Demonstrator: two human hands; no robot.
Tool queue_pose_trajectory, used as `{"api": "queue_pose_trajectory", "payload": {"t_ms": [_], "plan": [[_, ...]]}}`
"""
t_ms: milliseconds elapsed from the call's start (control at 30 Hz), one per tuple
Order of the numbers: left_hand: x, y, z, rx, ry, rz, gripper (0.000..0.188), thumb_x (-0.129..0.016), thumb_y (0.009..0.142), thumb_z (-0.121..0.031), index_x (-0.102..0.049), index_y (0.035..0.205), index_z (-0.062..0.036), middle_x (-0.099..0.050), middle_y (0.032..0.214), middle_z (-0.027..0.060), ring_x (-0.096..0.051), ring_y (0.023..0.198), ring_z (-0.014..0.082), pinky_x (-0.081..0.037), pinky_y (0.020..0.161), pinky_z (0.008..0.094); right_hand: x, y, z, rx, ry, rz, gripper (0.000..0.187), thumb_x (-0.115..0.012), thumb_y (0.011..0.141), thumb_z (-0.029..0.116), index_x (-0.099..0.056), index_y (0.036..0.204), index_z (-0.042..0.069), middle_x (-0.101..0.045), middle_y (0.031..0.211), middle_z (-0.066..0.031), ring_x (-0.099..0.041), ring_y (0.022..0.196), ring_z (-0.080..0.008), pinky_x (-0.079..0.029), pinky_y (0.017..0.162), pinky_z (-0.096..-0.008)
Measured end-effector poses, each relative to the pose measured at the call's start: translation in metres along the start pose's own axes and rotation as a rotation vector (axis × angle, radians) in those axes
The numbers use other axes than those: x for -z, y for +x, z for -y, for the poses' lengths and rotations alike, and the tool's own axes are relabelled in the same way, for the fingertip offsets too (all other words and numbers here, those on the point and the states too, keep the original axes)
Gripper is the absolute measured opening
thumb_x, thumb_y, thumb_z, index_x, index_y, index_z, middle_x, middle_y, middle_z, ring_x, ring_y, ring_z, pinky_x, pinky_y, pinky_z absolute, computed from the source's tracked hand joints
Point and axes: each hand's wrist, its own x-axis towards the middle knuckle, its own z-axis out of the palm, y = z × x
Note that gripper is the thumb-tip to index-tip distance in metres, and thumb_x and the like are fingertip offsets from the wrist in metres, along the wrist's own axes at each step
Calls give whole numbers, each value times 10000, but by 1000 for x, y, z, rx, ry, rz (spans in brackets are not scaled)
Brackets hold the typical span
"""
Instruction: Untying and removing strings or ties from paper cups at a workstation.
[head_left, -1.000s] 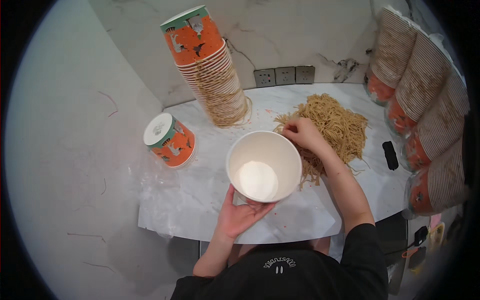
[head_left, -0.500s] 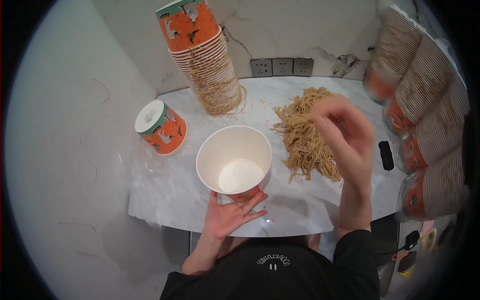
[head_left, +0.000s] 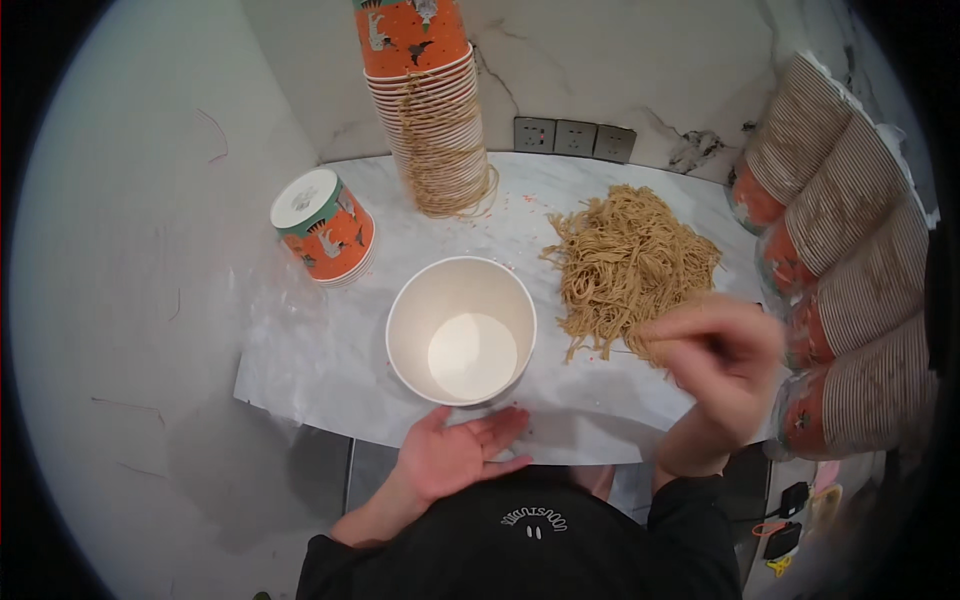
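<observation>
A large white-lined paper tub (head_left: 405,330) stands upright on the table with its mouth toward me, and only its white bottom shows inside. My left hand (head_left: 445,460) is palm up with its fingers spread, close to the tub's near side; I cannot tell whether the fingertips touch it. To the right of the tub lies a loose heap of tan string-like strands (head_left: 630,265). My right hand (head_left: 725,370) hovers at the heap's near right edge, smeared by motion. Its thumb and forefinger are pinched together, and anything between them is too fine to make out.
A tall stack of nested orange tubs (head_left: 435,135), draped with tan strands, stands at the back. An upturned orange and green tub (head_left: 330,235) sits left beside crumpled clear plastic (head_left: 280,320). Several wrapped tub stacks (head_left: 840,240) line the right. Sockets (head_left: 575,138) are on the wall.
My right hand has moved from over the heap toward me and to the right, uncovering more strands. My left hand has dropped slightly away from the tub. The whole view has shifted a little.
</observation>
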Motion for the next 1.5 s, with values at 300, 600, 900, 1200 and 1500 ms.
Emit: {"api": "queue_pose_trajectory", "payload": {"t_ms": [300,600,900,1200,1500], "plan": [[-67,-56,20,-373,904,76,564,-599,935,78,-411,1465,44,-532,1426,189,-646,1144,224,-561,941,347,-52,-18,-24,176,-170,718,142,-746,785,55,-713,922,70,-578,758,-66,-624,647,-253,-497,567,-345],[-61,-52,18,-747,1430,-83,187,-661,926,55,-665,1113,46,-687,986,115,-727,836,185,-591,734,256,-55,-26,-11,111,-108,911,134,-691,866,119,-589,923,52,-550,845,-110,-620,737,-317,-503,586,-417],[-71,-45,11,-946,1598,-61,113,-694,896,11,-648,999,14,-625,919,88,-650,776,139,-537,690,257,-52,-16,-14,60,-81,653,135,-741,770,-7,-719,883,63,-616,792,-63,-646,694,-207,-511,585,-316],[-118,65,-12,-890,2249,-415,521,-737,868,-180,-538,1271,83,-631,1084,251,-641,998,436,-524,851,456,-44,25,-66,41,-317,186,97,-709,820,17,-693,915,28,-629,849,-67,-636,702,-165,-501,609,-278],[-122,46,-51,-850,1463,-68,522,-514,817,52,-555,1337,37,-635,1208,107,-618,1113,170,-539,861,274,-44,26,-87,154,-227,208,108,-685,822,8,-644,921,16,-648,915,-93,-667,807,-236,-542,705,-313]]}}
